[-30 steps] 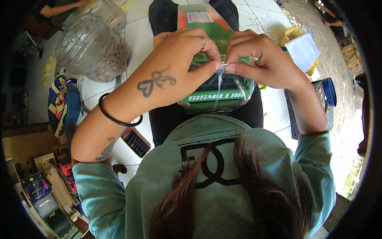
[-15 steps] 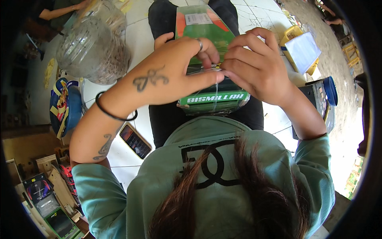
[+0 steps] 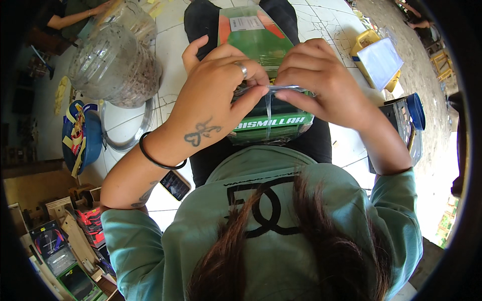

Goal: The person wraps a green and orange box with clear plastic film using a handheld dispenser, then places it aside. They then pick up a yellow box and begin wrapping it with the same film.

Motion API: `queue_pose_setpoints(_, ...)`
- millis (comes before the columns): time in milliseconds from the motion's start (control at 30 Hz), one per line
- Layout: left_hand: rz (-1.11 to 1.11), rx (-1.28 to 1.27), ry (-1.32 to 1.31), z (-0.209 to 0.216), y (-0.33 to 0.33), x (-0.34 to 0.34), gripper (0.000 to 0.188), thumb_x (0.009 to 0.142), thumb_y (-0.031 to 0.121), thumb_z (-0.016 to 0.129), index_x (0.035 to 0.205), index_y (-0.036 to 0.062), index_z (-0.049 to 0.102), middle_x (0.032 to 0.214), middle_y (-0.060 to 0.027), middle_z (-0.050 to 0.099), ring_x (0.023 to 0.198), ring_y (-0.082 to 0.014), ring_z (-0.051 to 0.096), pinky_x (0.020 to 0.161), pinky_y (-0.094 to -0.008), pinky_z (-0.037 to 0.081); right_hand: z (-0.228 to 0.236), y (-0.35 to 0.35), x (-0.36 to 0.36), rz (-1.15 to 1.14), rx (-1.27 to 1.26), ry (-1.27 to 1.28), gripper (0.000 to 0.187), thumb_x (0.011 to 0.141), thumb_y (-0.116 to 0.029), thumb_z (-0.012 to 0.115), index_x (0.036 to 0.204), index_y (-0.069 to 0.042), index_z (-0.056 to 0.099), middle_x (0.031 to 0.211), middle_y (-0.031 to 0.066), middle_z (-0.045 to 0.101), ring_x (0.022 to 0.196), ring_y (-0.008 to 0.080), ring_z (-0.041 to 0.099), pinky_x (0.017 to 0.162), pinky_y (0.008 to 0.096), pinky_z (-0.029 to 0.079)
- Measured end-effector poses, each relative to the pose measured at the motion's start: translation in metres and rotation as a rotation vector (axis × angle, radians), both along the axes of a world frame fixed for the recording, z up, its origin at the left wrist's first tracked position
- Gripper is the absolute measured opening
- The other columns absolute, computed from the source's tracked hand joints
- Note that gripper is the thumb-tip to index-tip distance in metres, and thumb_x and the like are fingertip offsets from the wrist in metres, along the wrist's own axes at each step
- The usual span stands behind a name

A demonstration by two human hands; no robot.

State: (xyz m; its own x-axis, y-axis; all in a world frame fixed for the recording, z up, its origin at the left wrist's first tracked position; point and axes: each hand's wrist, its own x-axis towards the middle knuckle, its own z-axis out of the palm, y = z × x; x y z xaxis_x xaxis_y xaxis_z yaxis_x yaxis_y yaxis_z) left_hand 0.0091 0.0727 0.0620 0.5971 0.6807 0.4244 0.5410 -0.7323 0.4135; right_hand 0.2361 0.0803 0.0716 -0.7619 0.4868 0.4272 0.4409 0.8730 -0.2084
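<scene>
A long green, orange and black package (image 3: 268, 131) lies between my legs, a white label on its far part. A clear plastic strip (image 3: 269, 113) runs down its near end and looks like a tie or tape; I cannot tell which. Over the package, my left hand (image 3: 226, 80) pinches the strip between thumb and fingers. Close beside it, my right hand (image 3: 324, 83) is closed on the same strip, thumb below and fingers curled above. The clear plastic stretches across between the two hands. They hide the middle of the package.
Large clear plastic jars (image 3: 115, 65) with bits inside stand at the left, near a coil of clear strip (image 3: 128, 145) and a blue tub (image 3: 88, 138). A phone (image 3: 174, 185) lies by my left elbow. A yellow container (image 3: 369, 45) is at the right. Another person's arm (image 3: 75, 20) shows far left.
My left hand has turned and shifted slightly left, its fingertips away from the right hand's. More of the clear strip shows between them. The right hand has moved little.
</scene>
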Motion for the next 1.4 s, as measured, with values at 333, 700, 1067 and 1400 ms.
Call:
queue_pose_setpoints(333, 0.024, -0.044, 0.135, 0.024, -0.003, -0.019, 0.010, 0.079, 0.019, 0.072, 0.085, 0.0128, 0.066, 0.085, 0.0002, 0.061, 0.094, -0.0187, 0.058, 0.107, -0.0455, 0.018, -0.002, 0.007, 0.001, 0.044, -0.095, 0.042, 0.009, 0.078, -0.011, 0.071, 0.079, -0.007, 0.063, 0.081, 0.0011, 0.060, 0.091, 0.0213, 0.056, 0.085, 0.0357, 0.037)
queue_pose_setpoints(700, -0.070, -0.609, -0.129, 0.000, 0.017, -0.006, 0.020, 0.088, 0.018, 0.064, 0.095, -0.0010, 0.067, 0.107, -0.0079, 0.058, 0.105, -0.0211, 0.054, 0.094, -0.0282, 0.040, 0.000, -0.002, -0.004, -0.025, 0.181, 0.003, 0.019, 0.070, -0.016, 0.073, 0.085, -0.008, 0.065, 0.088, 0.0014, 0.061, 0.093, 0.0199, 0.057, 0.085, 0.0358, 0.038)
queue_pose_setpoints(1067, 0.018, -0.086, 0.117, 0.003, -0.003, -0.002, 0.009, 0.083, 0.018, 0.067, 0.083, 0.0094, 0.064, 0.092, -0.0002, 0.061, 0.099, -0.0194, 0.057, 0.107, -0.0520, 0.018, -0.016, -0.006, -0.009, -0.035, 0.325, -0.087, 0.021, 0.069, -0.012, 0.073, 0.086, -0.006, 0.062, 0.089, 0.0037, 0.060, 0.095, 0.0216, 0.057, 0.087, 0.0409, 0.040)
queue_pose_setpoints(1400, 0.025, 0.185, -0.040, -0.013, -0.008, 0.001, 0.007, 0.079, 0.016, 0.069, 0.074, 0.0123, 0.065, 0.077, 0.0033, 0.059, 0.092, -0.0166, 0.055, 0.104, -0.0533, 0.016, 0.023, 0.005, 0.025, 0.023, -0.025, -0.242, 0.015, 0.078, -0.015, 0.069, 0.084, -0.006, 0.058, 0.087, 0.0052, 0.057, 0.095, 0.0255, 0.054, 0.089, 0.0405, 0.038)
